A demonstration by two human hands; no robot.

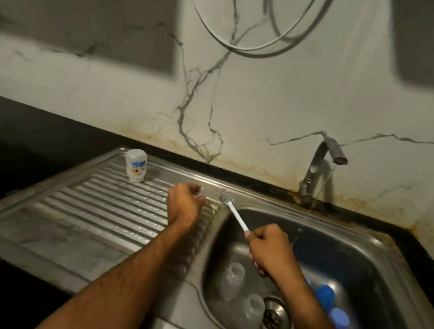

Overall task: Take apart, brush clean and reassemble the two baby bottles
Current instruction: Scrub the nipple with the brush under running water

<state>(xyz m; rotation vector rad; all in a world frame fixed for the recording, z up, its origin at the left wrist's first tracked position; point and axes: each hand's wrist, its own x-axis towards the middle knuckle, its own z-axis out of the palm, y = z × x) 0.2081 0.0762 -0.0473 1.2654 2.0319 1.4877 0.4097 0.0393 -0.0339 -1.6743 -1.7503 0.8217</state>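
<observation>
My left hand (184, 206) hovers curled over the drainboard and pinches a small clear part (200, 195), most of it hidden by my fingers. In my right hand (271, 249), above the sink basin, I grip the white handle of a bottle brush. Its grey bristle head (227, 198) points up and left, close to the left hand. Two clear bottle bodies (232, 279) (253, 313) lie in the basin near the drain. Blue caps (326, 294) lie at the basin's right, under my right forearm. A white printed bottle (136, 165) stands on the drainboard's far corner.
The steel sink (389, 254) sits in a dark counter against a marble-patterned wall. Water runs thinly from the tap (318, 170) at the back into the basin. The ribbed drainboard (103, 205) spreads to the left. A white cable loop (250, 50) hangs on the wall above.
</observation>
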